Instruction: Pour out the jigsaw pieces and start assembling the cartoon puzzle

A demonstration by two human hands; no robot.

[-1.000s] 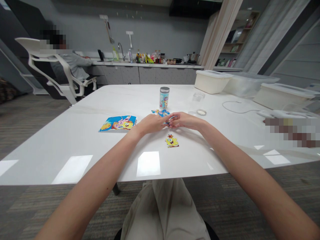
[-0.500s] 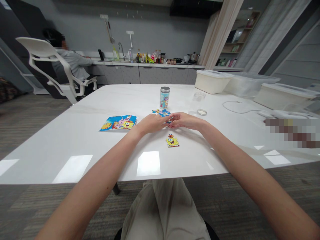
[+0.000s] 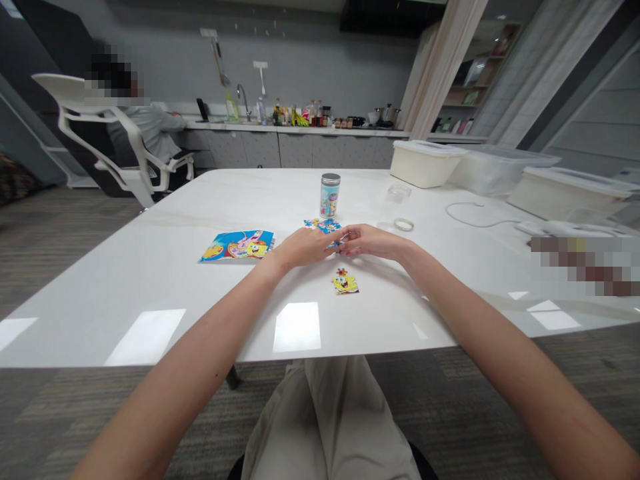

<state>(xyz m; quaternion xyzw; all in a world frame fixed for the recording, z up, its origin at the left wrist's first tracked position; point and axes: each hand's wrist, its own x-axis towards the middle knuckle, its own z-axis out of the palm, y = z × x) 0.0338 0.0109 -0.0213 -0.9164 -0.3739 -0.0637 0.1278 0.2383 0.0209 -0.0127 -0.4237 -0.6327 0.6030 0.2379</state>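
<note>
My left hand (image 3: 311, 247) and my right hand (image 3: 367, 241) meet over the middle of the table, fingertips close together. Both are closed in a pinch around small blue jigsaw puzzle pieces (image 3: 334, 245), mostly hidden by the fingers. Just beyond them lies a pile of loose puzzle pieces (image 3: 326, 225). Nearer to me, a small joined section of puzzle (image 3: 345, 283) shows a yellow cartoon face with a red piece at its top. Left of my hands lies a creased picture sheet (image 3: 240, 245) with cartoon figures on blue.
A printed can with a metal lid (image 3: 330, 195) stands behind the pile. To the right are a clear jar (image 3: 395, 205), a round lid (image 3: 404, 225) and a white cable (image 3: 470, 219). Storage boxes (image 3: 425, 163) line the far right. A person (image 3: 145, 127) sits at the counter.
My fingertips have shifted slightly around the small pieces; both hands stay in nearly the same place. The joined section, sheet and can have not moved.
</note>
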